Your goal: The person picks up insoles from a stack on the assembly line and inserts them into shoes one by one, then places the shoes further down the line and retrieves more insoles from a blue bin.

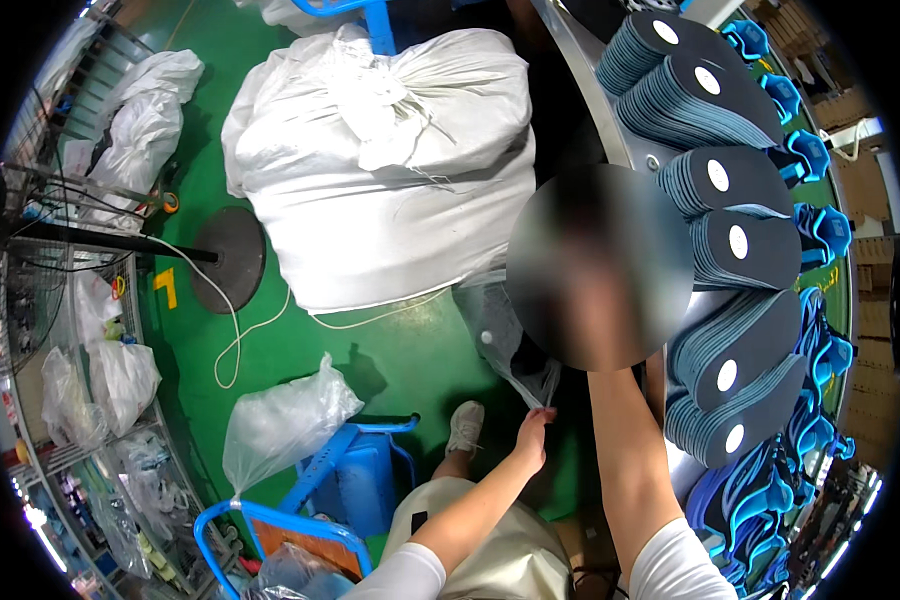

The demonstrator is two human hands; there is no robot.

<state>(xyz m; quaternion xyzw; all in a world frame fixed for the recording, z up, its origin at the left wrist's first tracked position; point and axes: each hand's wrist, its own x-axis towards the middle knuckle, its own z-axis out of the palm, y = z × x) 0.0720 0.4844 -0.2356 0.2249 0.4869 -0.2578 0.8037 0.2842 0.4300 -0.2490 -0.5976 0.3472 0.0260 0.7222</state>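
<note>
Left hand (536, 436), five o'clock: I see it pinching the edge of the clear plastic bag (487, 338), at four. Right hand (595, 295), three o'clock: blurred; I can't tell its grip. Table rim (592, 95) borders one; green floor (410, 350) stretches toward eight.

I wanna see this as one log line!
Left hand: pinching clear plastic bag | Right hand: too blurred to tell | Right side: stacked dark pads | Ahead: white tied bundle

This was a workshop: stacked insoles (760, 245) lined the left edge of a metal table (622, 143), near white sacks (450, 90).
</note>
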